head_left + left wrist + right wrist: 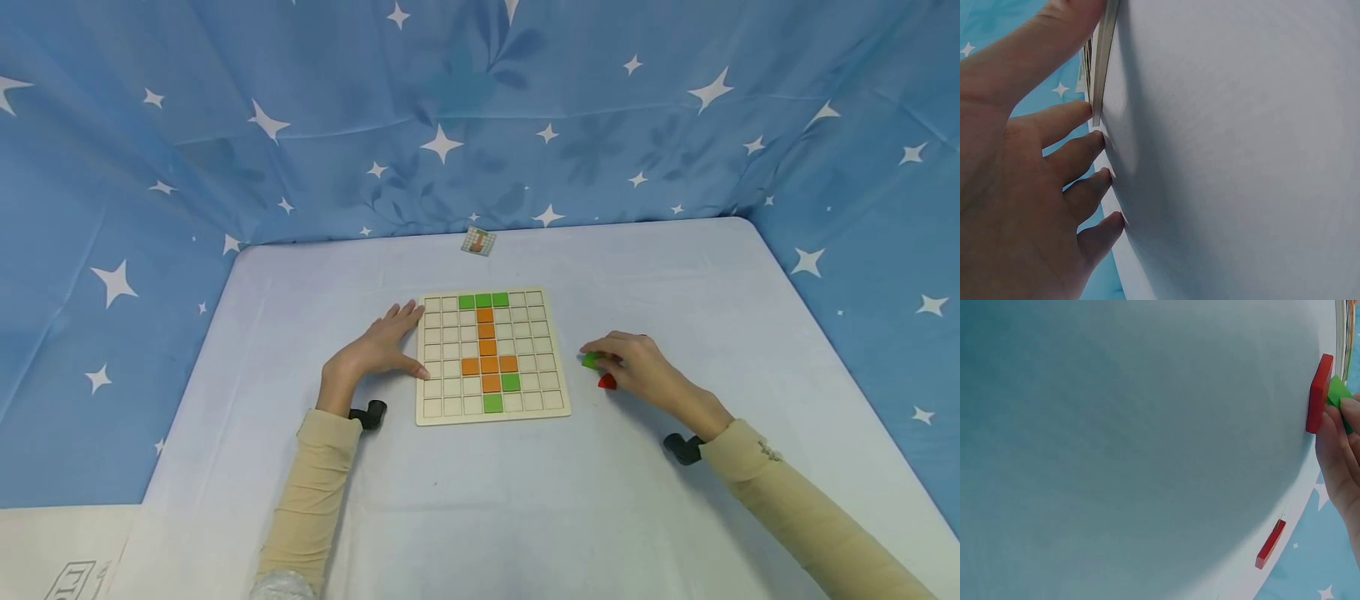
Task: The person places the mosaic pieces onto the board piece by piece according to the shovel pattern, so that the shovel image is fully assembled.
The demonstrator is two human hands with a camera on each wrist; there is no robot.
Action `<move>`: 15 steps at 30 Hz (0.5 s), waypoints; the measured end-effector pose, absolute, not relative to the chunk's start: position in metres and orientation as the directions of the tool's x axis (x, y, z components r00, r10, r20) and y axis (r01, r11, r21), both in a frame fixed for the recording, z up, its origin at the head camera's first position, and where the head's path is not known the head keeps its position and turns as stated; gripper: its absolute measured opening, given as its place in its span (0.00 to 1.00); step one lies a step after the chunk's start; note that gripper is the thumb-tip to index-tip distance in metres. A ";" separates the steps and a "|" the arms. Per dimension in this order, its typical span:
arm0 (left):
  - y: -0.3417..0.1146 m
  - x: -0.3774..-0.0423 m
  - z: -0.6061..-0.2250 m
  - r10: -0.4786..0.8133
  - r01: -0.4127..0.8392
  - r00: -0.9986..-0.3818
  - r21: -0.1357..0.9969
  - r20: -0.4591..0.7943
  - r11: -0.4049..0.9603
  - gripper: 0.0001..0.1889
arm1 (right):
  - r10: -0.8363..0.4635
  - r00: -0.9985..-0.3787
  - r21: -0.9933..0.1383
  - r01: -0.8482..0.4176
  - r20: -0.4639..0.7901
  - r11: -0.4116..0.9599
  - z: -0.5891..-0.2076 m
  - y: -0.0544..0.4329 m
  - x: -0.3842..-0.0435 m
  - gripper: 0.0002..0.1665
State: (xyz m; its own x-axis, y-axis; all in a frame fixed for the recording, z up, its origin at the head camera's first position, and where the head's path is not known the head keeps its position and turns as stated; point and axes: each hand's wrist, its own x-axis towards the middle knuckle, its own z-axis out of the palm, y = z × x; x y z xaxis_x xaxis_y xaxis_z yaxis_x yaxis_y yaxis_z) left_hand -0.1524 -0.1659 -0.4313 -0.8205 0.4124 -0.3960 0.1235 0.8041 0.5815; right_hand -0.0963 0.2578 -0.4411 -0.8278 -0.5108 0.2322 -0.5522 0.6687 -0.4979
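Observation:
A pale square grid board (450, 412) lies mid-table, with orange tiles (487, 347) forming a cross-like column and several green tiles (483, 301) at its top and lower part. My left hand (381, 343) rests at the board's left edge, thumb and fingers spread and touching the rim. To the right of the board, my right hand (637, 362) pinches a green tile (1339, 390) between thumb and fingers. Right by those fingertips lies a red tile (1319, 394). Another red tile (1270, 544) sits farther off on the table.
A small pattern card (478, 242) lies near the table's back edge, behind the board. Blue star-printed curtains (442, 108) hang behind and beside the white-covered table (525, 500). Black wrist mounts (369, 415) sit at both wrists.

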 end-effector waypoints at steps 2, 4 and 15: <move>-0.166 -0.153 -0.432 0.414 0.124 -0.820 0.582 -0.397 0.804 0.64 | -0.506 -0.836 -0.510 -0.537 0.212 0.672 -0.441 0.257 -0.096 0.20; -0.166 -0.153 -0.432 0.415 0.125 -0.819 0.582 -0.396 0.803 0.64 | -0.495 -0.851 -0.526 -0.506 0.175 0.683 -0.440 0.256 -0.097 0.20; -0.165 -0.153 -0.431 0.415 0.127 -0.818 0.578 -0.398 0.806 0.64 | -0.451 -0.891 -0.570 -0.399 0.055 0.718 -0.435 0.253 -0.096 0.23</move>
